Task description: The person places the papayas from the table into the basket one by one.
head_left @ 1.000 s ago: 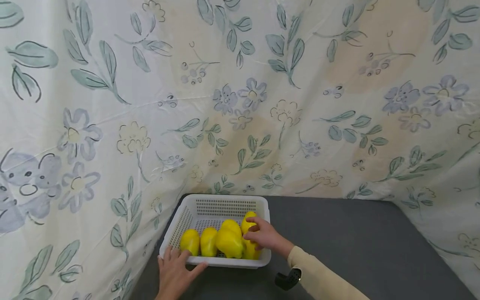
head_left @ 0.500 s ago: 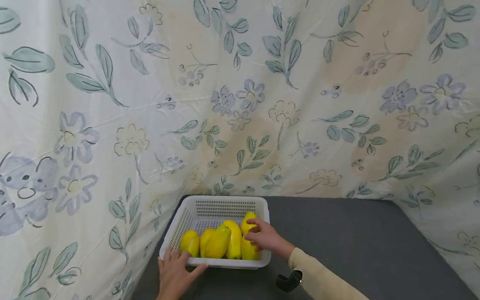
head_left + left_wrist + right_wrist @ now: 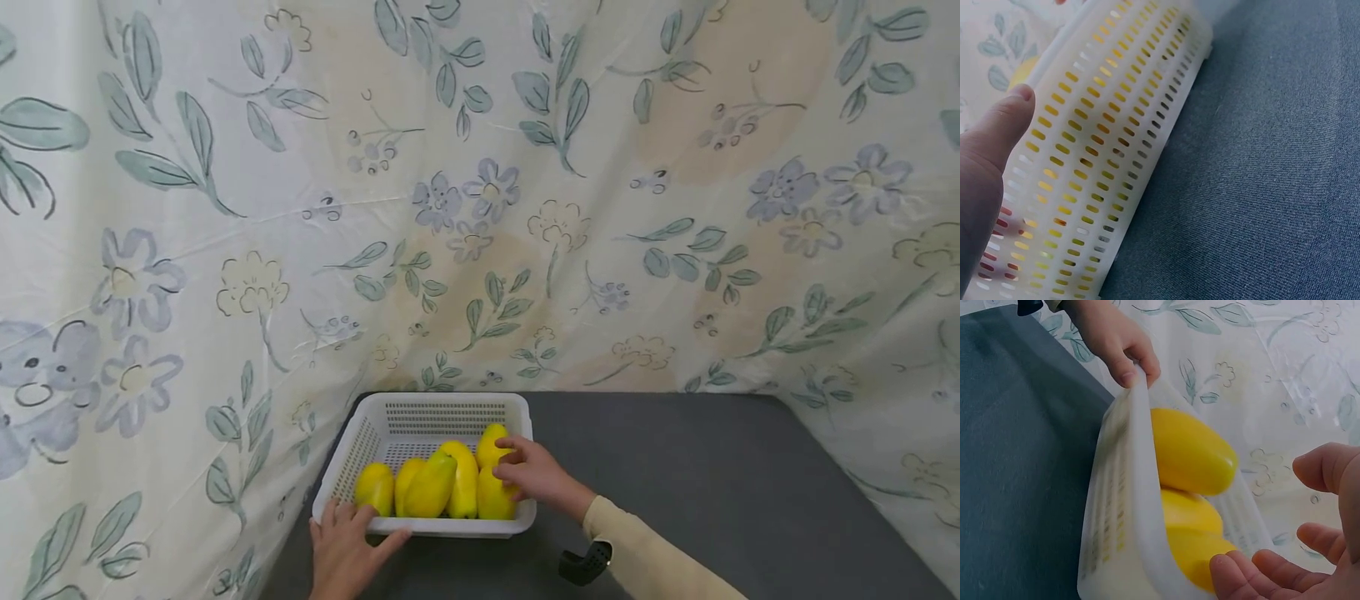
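Observation:
A white perforated plastic basket (image 3: 450, 527) holds several smooth, oblong yellow fruits (image 3: 375, 487). One fruit (image 3: 431, 487) near the front middle leans on its neighbours, its greenish tapered tip pointing up. At the front left corner, my left hand (image 3: 347, 550) holds the basket's rim; the right wrist view shows its thumb outside the wall and fingers over the edge. My right hand (image 3: 536, 475) hovers over the right side, thumb and fingers apart. In the right wrist view its fingertips (image 3: 1229, 575) are close to a yellow fruit (image 3: 1200, 553), with nothing between thumb and fingers.
The basket stands at the left end of a dark grey table (image 3: 660, 467). A pale curtain (image 3: 570, 275) with leaves and flowers hangs behind and on both sides. A black device (image 3: 585, 562) sits at the right sleeve (image 3: 645, 542).
The fruit near the front middle has tipped to the left and now leans with its tip up, showing another fruit beside it. Both hands keep nearly the same place at the basket.

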The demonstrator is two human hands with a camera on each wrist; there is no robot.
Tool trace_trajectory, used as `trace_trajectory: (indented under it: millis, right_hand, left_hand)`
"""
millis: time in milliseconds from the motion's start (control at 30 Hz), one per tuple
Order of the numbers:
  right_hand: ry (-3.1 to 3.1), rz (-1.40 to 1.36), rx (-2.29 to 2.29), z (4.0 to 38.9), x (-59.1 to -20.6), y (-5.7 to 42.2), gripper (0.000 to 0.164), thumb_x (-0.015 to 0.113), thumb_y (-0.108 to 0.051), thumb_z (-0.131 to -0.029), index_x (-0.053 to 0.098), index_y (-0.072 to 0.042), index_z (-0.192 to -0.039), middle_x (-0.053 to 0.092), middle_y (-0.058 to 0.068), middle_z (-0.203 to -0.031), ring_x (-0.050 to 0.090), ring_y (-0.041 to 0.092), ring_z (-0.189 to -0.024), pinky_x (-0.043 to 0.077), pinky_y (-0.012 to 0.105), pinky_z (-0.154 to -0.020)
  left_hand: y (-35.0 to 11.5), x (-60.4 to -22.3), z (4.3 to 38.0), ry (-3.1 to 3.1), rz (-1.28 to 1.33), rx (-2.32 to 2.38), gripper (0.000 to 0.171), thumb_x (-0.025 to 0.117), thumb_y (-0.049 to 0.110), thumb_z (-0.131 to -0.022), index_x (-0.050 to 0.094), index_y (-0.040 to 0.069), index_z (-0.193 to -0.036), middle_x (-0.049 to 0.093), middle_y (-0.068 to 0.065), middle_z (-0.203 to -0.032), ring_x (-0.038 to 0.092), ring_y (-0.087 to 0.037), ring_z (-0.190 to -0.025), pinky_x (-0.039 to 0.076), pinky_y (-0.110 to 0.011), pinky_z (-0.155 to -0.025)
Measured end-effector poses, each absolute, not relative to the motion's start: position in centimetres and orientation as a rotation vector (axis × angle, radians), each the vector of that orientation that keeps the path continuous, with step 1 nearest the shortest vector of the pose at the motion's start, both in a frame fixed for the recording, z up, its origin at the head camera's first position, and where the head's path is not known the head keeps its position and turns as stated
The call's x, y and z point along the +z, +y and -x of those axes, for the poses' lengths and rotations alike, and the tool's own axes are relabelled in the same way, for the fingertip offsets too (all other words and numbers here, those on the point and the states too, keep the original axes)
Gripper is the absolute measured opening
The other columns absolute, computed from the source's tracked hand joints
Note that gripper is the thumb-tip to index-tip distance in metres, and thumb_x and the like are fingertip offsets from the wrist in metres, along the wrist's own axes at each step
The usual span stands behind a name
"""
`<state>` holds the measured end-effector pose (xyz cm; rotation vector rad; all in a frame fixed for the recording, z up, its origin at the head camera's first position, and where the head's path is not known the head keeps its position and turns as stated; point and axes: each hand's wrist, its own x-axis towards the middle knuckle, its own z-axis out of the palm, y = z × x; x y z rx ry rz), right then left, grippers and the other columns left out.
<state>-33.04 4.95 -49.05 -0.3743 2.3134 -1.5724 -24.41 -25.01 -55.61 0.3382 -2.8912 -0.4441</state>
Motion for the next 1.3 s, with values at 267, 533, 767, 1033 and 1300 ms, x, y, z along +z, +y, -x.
trace_trajectory:
  millis: [267,533,767,1033,1300]
  right_hand:
    - [2.381,0.295,-1.642,32.8,-49.0,9.7,0.054,0.067,-0.030,-0.091,0.048,-0.007,-0.137,0.063,0.014,-0.117,0.065,0.024,-0.089,0.058,0.037,-0.067]
    - [2.295,0.212,-1.776,31.9,-48.4,16.9,0.059,0.059,-0.029,-0.097,0.037,-0.005,-0.145,0.052,0.024,-0.134,0.063,0.026,-0.103,0.057,0.046,-0.079]
    - [2.398,0.086,-1.773,31.3,-47.3,22.3,0.064,0.056,-0.034,-0.099,0.029,-0.003,-0.149,0.044,0.029,-0.141,0.063,0.027,-0.106,0.057,0.045,-0.082]
    - [2.486,-0.023,-1.750,30.3,-47.4,25.9,0.068,0.053,-0.037,-0.100,0.024,-0.002,-0.150,0.038,0.032,-0.146,0.063,0.027,-0.109,0.056,0.047,-0.087]
    - [2.429,-0.125,-1.770,29.6,-48.4,26.9,0.069,0.053,-0.036,-0.100,0.022,-0.001,-0.151,0.037,0.033,-0.144,0.065,0.024,-0.104,0.056,0.046,-0.087]
  left_hand:
    - [-25.2,-54.6,24.3,-2.909,-0.352,-0.472,0.086,0.060,0.088,-0.059,0.069,0.012,-0.099,0.061,-0.017,-0.108,0.034,-0.048,-0.128,0.014,-0.079,-0.104]
    - [-26.9,-55.0,24.1,-2.966,-0.357,-0.422,0.094,0.052,0.093,-0.059,0.068,0.011,-0.104,0.059,-0.015,-0.108,0.034,-0.046,-0.126,0.012,-0.080,-0.103]
    - [-28.2,-54.3,24.1,-3.071,-0.368,-0.392,0.098,0.046,0.095,-0.061,0.065,0.011,-0.109,0.056,-0.015,-0.110,0.033,-0.049,-0.125,0.013,-0.080,-0.103]
    - [-28.5,-53.8,24.0,-3.105,-0.367,-0.325,0.102,0.044,0.096,-0.061,0.064,0.010,-0.112,0.056,-0.018,-0.112,0.033,-0.051,-0.124,0.017,-0.078,-0.103]
    - [-28.9,-54.1,24.3,-3.137,-0.367,-0.335,0.103,0.044,0.096,-0.061,0.063,0.008,-0.113,0.056,-0.020,-0.110,0.033,-0.054,-0.124,0.017,-0.079,-0.102]
